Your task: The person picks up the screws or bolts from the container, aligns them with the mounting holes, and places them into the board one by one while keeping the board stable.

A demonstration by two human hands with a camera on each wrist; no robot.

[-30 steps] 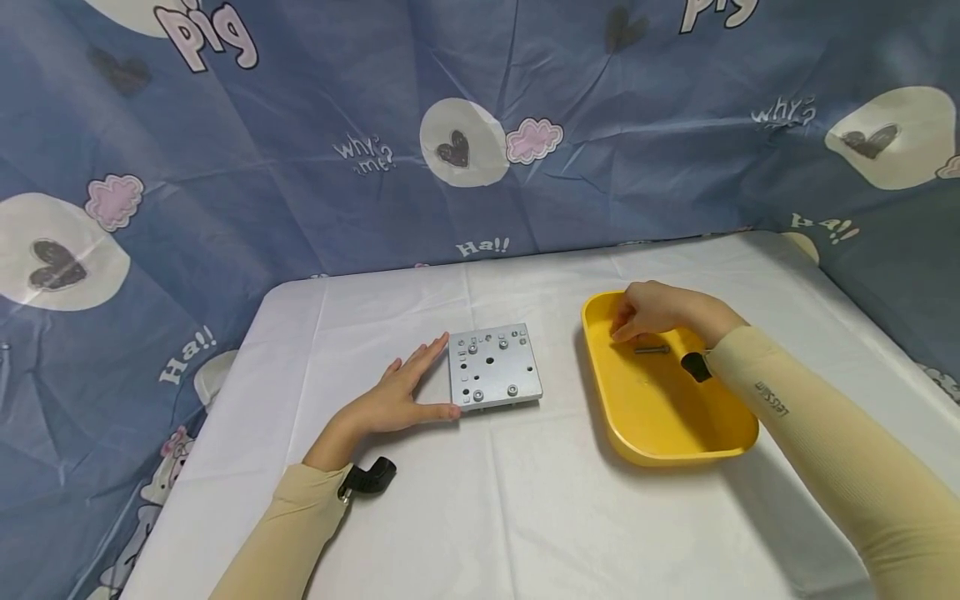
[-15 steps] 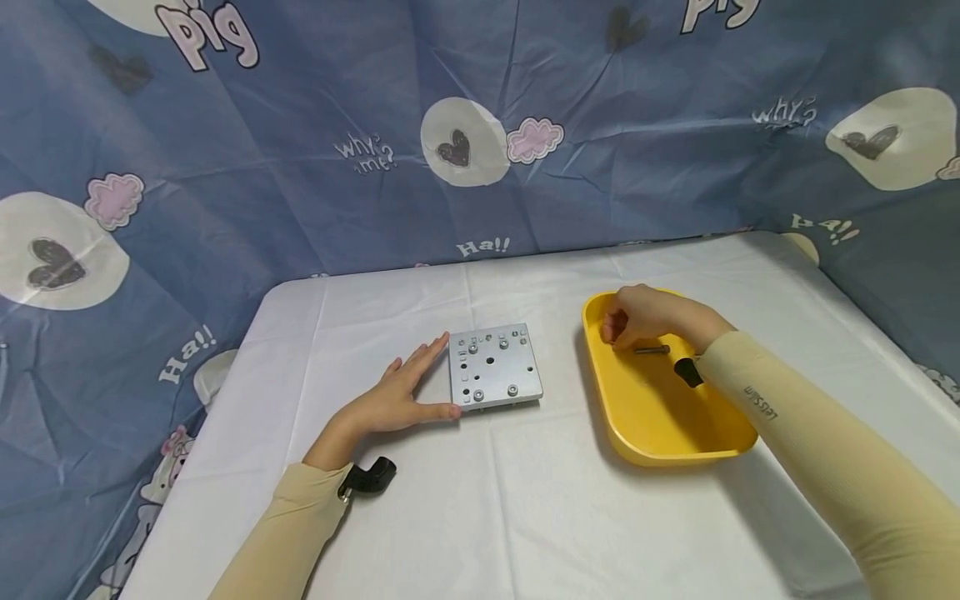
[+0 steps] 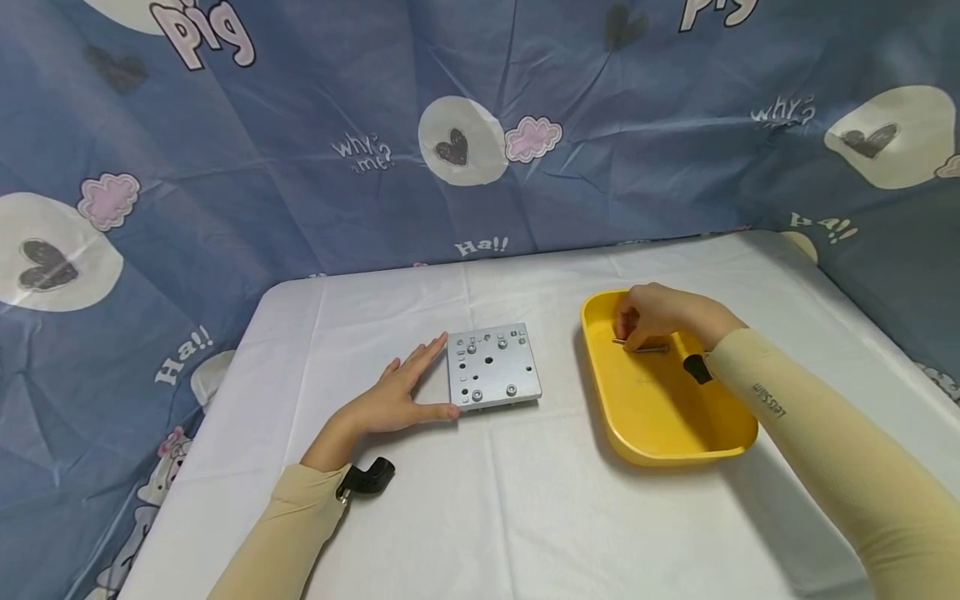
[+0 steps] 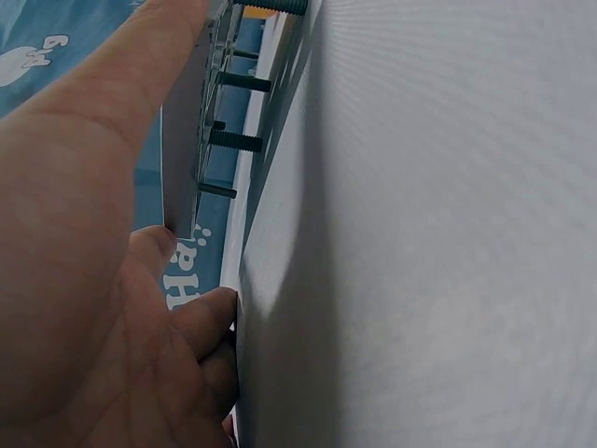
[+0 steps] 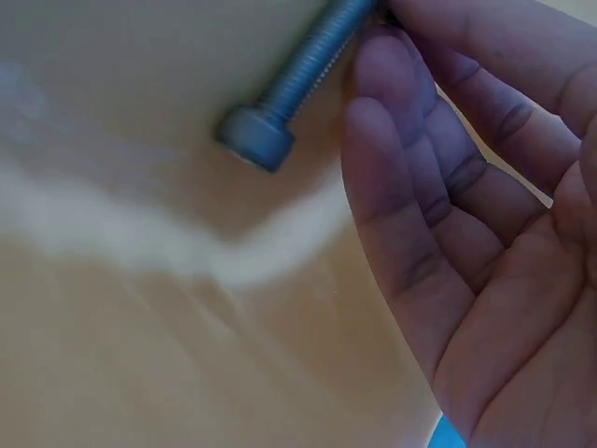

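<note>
A silver metal plate (image 3: pixel 504 369) with holes and several socket-head bolts lies on the table. My left hand (image 3: pixel 393 404) spans its left side with extended fingers, thumb at the near corner and forefinger at the far corner. Threaded bolt ends (image 4: pixel 235 140) stick out from the plate's underside in the left wrist view. Inside the yellow tray (image 3: pixel 626 417), my right hand (image 3: pixel 660 312) has curled fingers, its fingertips pinching a thin bolt (image 3: pixel 617 341) whose end pokes out leftward. A socket-head bolt (image 5: pixel 256 135) shows beside those fingers in the right wrist view.
The tray stands on the right part of the white-covered table (image 3: pixel 427 517), its raised rim around the right hand. A blue printed cloth (image 3: pixel 300 200) hangs behind the table. Black straps sit at both wrists.
My right hand shifted left in the tray, then back right, and a bolt end now shows at its fingertips. The left hand and plate have stayed in place.
</note>
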